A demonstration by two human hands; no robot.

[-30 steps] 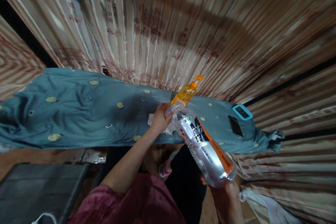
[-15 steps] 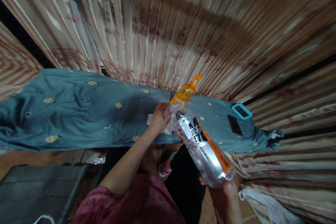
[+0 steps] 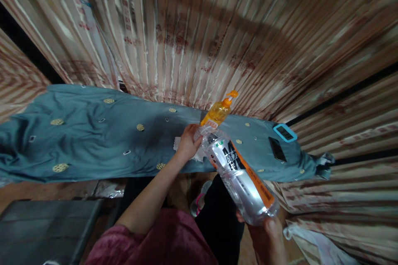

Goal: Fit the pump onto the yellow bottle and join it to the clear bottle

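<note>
A big clear plastic bottle (image 3: 239, 176) with an orange and black label lies tilted between my hands, its neck pointing away from me. My right hand (image 3: 270, 232) grips its base from below. My left hand (image 3: 187, 143) is closed round the neck end, over a white cloth (image 3: 177, 144) on the blue patterned sheet (image 3: 93, 136). Just beyond the neck stands an orange pump bottle (image 3: 219, 109).
A dark phone (image 3: 277, 149) and a blue-framed device (image 3: 285, 132) lie on the sheet at the right. Striped curtains (image 3: 199, 33) hang behind. A dark surface (image 3: 46, 223) sits at lower left, a white bag (image 3: 314, 244) at lower right.
The view has shifted slightly. Both hands keep their hold on the bottle, which stays almost where it was.
</note>
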